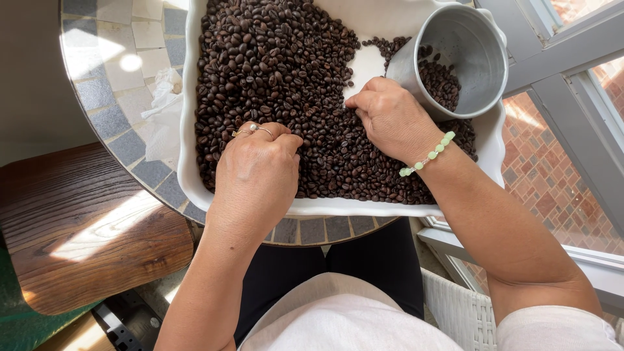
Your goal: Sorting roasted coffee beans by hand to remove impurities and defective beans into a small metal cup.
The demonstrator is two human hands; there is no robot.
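Beside the bean-filled white tray (494, 140), a crumpled tissue (162, 107) on tiles.

sunlit mosaic table (123, 140), wooden bench (84, 227), window (572, 84) right.

Dark roasted coffee beans (279, 71) fill most of a white scalloped baking dish (190, 97). A grey metal cup (471, 45) lies tilted in its far right corner, some beans inside.

tiled round table (123, 140) | crumpled white tissue (162, 107) on it | wooden bench (78, 227) beside | window frame (572, 84)
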